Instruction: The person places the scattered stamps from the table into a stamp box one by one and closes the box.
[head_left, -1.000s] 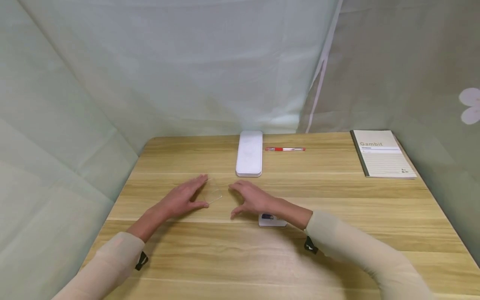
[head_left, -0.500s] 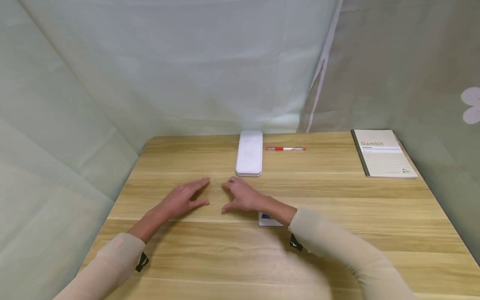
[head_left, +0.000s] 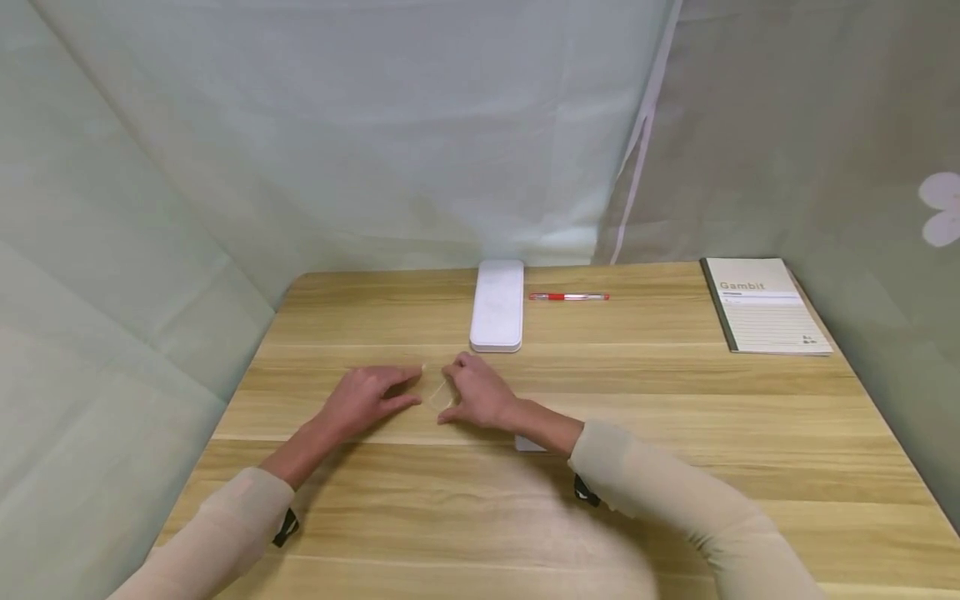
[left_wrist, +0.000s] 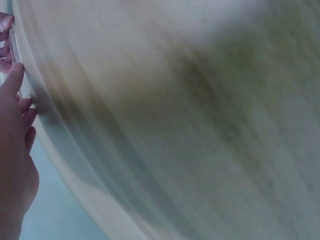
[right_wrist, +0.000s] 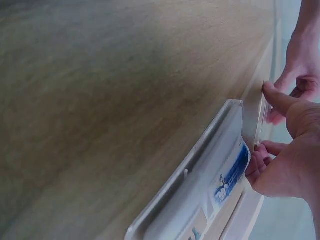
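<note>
Between my two hands is a small clear plastic piece [head_left: 438, 397], hard to see against the wood. My left hand [head_left: 369, 395] holds its left side, thumb and fingers spread at the edges. From the right, my right hand [head_left: 482, 392] grips the same piece between thumb and fingers. In the right wrist view the piece shows as a thin clear edge [right_wrist: 261, 120] between the fingers. Under my right wrist lies a shallow white box [head_left: 529, 444], mostly hidden by the arm. The right wrist view shows a white packet with blue print [right_wrist: 232, 172] inside it.
A long white case [head_left: 498, 307] stands upright on the page toward the back of the wooden table [head_left: 420, 517]. Right of it lies a red pen [head_left: 568, 297]. A notebook [head_left: 768, 312] is at the back right corner. Pale curtains [head_left: 420, 133] surround the table.
My right hand has moved left to the clear plastic piece and now grips it. The piece's outline has turned and shifted slightly right. My right forearm covers more of the white box.
</note>
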